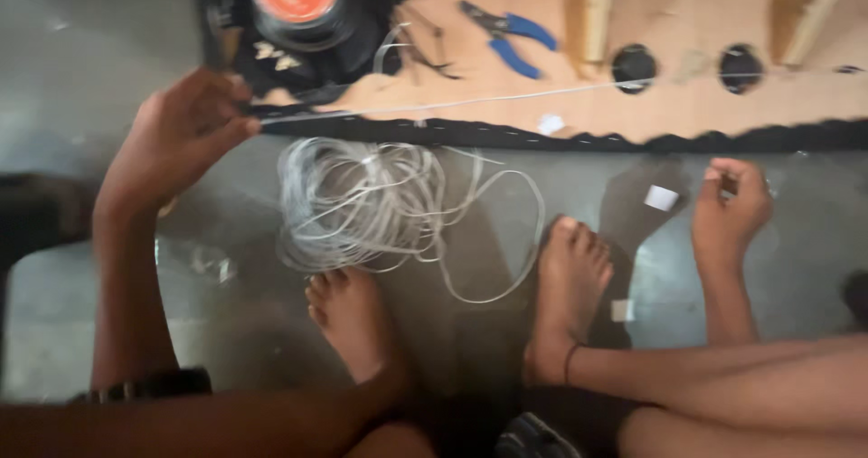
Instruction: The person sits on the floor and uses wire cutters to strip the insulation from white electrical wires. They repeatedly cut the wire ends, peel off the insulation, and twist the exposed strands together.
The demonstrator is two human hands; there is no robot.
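Note:
My left hand (181,132) pinches the end of a thin white cord (470,102) together with the black edging (579,137) of a brown board (542,60). The cord runs taut to the right along that edge. My right hand (731,207) is curled loosely above the grey floor, fingers pinched near the cord's line; what it grips is too blurred to tell. A loose tangled coil of white cord (362,205) lies on the floor between my hands, just beyond my bare feet (570,277).
Blue-handled pliers (506,35) lie on the board. A black spool with a red-and-white top (298,6) stands at its left end. Two dark round holes (633,65) and wooden legs (592,10) are at the right. Small white paper scraps (660,198) dot the floor.

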